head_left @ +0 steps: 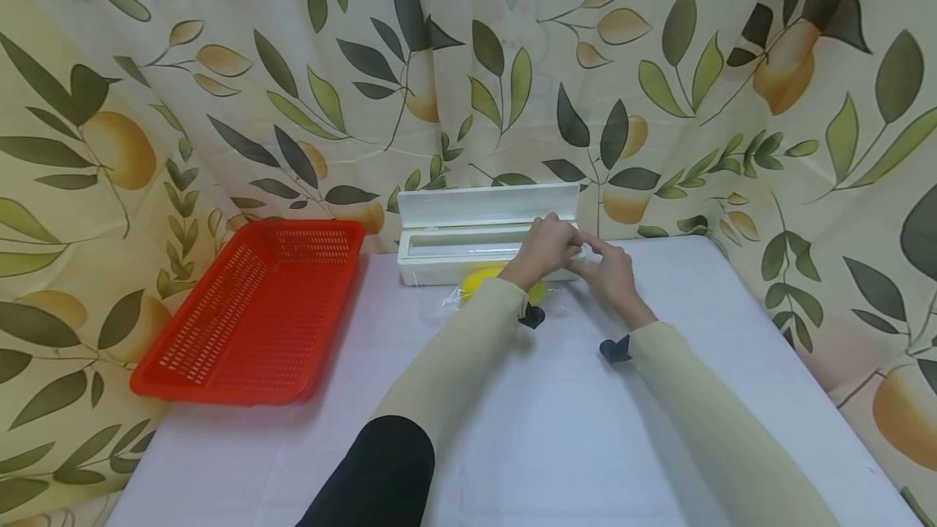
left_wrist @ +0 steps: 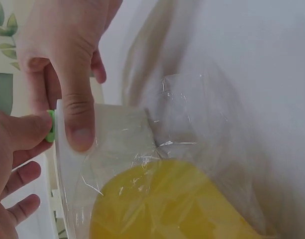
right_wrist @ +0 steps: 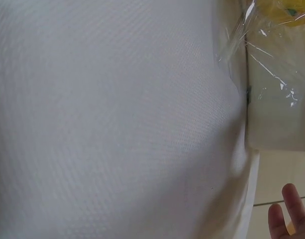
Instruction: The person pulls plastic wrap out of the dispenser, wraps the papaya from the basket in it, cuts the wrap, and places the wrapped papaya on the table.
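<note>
A long white cling film dispenser [head_left: 432, 271] stands at the back of the table with its lid [head_left: 490, 206] raised. Clear cling film [left_wrist: 192, 109] hangs over its front, across a yellow rounded shape [left_wrist: 162, 209]; whether that is a print or a separate object I cannot tell. My left hand [head_left: 543, 250] reaches to the dispenser's right end, where its thumb and finger pinch a small green slider [left_wrist: 51, 125] on the edge. Beside it, my right hand [head_left: 611, 273] grips the same end, thumb on the front, other fingers behind. Two right fingertips [right_wrist: 291, 204] show in the right wrist view.
A red perforated plastic basket [head_left: 252, 311] sits on the left of the table, apart from the dispenser. White cloth [head_left: 542, 437] covers the table. A leaf-and-fruit patterned curtain [head_left: 468, 63] hangs close behind it.
</note>
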Demonstrator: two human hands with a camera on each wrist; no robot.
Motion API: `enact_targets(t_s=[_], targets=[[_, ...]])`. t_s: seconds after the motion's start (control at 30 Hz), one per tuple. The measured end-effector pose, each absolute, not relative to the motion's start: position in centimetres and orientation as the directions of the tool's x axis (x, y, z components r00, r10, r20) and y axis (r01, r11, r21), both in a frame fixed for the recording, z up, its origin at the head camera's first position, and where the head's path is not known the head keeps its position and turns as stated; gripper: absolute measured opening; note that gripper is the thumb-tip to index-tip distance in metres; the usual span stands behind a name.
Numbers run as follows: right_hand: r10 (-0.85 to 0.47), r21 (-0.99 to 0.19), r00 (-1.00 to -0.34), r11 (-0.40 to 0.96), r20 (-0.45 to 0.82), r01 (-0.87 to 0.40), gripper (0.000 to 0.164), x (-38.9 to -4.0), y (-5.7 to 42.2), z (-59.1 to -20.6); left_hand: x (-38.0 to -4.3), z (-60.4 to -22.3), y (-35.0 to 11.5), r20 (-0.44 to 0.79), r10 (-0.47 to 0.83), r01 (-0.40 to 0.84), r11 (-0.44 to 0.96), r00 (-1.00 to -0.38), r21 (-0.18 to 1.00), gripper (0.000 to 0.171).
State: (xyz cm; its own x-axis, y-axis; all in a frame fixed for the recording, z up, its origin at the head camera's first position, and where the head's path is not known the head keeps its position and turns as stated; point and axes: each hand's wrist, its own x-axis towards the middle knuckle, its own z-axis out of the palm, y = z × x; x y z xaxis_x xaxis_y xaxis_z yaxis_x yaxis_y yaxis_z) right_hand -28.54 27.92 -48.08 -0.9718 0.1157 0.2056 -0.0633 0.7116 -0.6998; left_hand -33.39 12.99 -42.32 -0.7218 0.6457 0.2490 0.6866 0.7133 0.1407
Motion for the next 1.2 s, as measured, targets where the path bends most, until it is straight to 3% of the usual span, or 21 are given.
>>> enact_targets(t_s=[0.33, 0.57, 0.93, 1.2], targets=[[0.122, -0.712, -0.968, 0.698, 0.22, -0.074, 0.065, -28.7, 28.1, -48.2, -33.6, -42.3, 12.8, 0.251, 0.662, 0.701, 0.704, -0.706, 0.117, 0.017], [0.117, -0.714, -0.967, 0.695, 0.224, -0.082, 0.065, -28.7, 27.9, -48.1, -33.6, -41.9, 12.6, 0.215, 0.66, 0.693, 0.698, -0.72, 0.179, 0.007], [0.118, -0.712, -0.964, 0.696, 0.239, -0.091, 0.061, -28.9, 28.0, -48.3, -33.7, -41.9, 12.2, 0.203, 0.665, 0.695, 0.686, -0.719, 0.214, 0.012], [0.13, -0.718, -0.966, 0.692, 0.224, -0.073, 0.068, -29.0, 28.1, -48.2, -33.8, -41.6, 11.6, 0.178, 0.674, 0.696, 0.684, -0.717, 0.219, 0.015]])
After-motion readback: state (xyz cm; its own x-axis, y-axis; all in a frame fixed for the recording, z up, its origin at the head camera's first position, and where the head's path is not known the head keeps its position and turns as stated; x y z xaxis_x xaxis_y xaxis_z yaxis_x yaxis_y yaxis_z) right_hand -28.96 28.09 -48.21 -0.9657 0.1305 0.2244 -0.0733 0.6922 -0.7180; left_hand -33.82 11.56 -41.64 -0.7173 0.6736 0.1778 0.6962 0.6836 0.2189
